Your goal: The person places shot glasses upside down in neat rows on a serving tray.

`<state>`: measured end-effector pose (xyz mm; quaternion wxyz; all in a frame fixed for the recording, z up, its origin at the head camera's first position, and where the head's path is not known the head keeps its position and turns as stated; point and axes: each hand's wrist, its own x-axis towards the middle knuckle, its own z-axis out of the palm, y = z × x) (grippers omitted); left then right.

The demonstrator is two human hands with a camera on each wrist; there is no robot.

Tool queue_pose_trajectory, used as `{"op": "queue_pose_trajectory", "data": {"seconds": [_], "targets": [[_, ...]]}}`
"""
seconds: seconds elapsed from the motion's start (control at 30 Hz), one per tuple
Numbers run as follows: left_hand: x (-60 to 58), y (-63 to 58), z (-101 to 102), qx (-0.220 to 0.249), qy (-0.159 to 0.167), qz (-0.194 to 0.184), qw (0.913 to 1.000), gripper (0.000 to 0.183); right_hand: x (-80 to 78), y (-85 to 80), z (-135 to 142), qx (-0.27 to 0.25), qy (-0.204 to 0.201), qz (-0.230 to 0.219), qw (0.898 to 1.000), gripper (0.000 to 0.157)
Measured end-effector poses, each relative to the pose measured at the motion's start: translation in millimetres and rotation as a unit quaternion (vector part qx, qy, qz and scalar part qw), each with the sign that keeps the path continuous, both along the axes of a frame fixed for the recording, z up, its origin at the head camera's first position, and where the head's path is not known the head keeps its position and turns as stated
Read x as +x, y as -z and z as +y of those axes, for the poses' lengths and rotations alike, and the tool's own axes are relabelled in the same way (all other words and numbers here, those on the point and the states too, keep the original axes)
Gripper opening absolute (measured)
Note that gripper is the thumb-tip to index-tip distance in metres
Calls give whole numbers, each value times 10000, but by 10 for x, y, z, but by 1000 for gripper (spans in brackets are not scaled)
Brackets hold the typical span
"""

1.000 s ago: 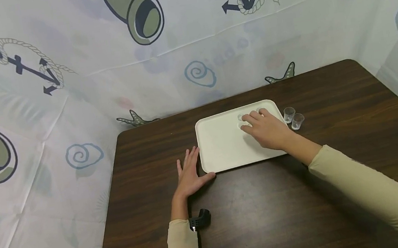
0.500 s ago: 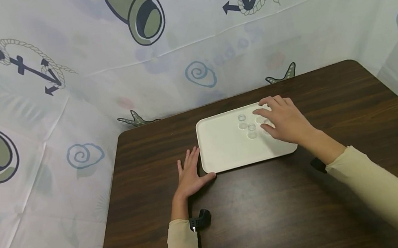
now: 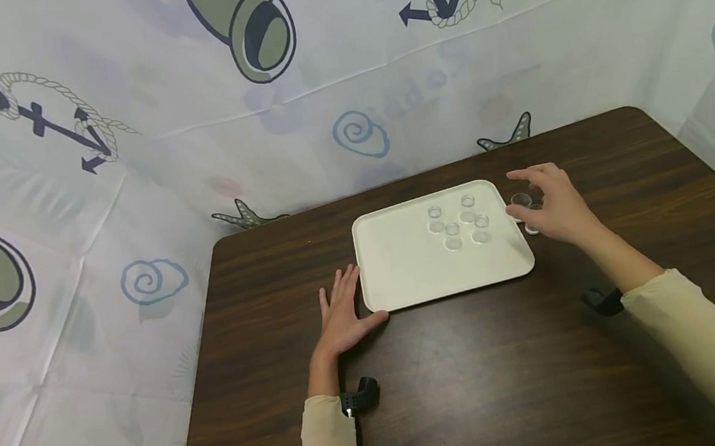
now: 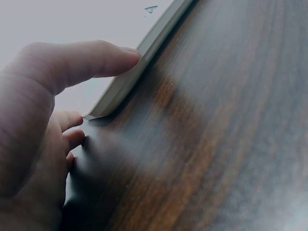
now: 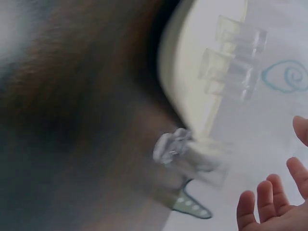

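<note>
My left hand (image 3: 342, 320) rests at the near left corner of a cream tray (image 3: 409, 268), fingers spread straight. In the left wrist view its thumb (image 4: 108, 57) touches the tray's edge. Several small clear shot glasses (image 3: 453, 235) stand toward the right side of the tray, narrow ends up. My right hand (image 3: 561, 207) hovers just beyond the tray's right edge, thumb and fingers apart, holding nothing visible. Below it, two more shot glasses, one farther back (image 3: 520, 200) and one nearer (image 3: 532, 230), stand wide ends up on the table, partly hidden by the hand.
The dark wood-grain table (image 3: 467, 372) carries the tray near its back edge. A patterned cloth backdrop (image 3: 316, 95) hangs close behind it and at both sides. Black wrist cameras sit at the left wrist (image 3: 360, 395) and right wrist (image 3: 603, 300).
My right hand has moved rightward from above the tray to the two shot glasses beside it, uncovering the glasses on the tray. The left hand has stayed in place.
</note>
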<state>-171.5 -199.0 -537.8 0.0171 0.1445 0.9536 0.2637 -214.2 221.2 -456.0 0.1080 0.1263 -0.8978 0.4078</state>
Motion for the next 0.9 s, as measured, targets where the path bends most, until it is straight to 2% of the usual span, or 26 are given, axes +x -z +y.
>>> {"op": "queue_pose_trajectory", "data": {"seconds": [0.3,0.47,0.67,0.9], "targets": [[0,-7,3,23,9,-31,10000,102,17,229,268,-246,223,-721,9968,70],[-1,-8,1,-21,-10,7,10000,102,11,355,350,-291,308,-1373,9896,78],[13,-20,3,-18,-3,-74,10000,103,12,474,358,-436,358,-1985,9785,73],[-2,-8,6,-4,16,-61,10000,102,4,525,356,-571,402,-2013,9770,59]]}}
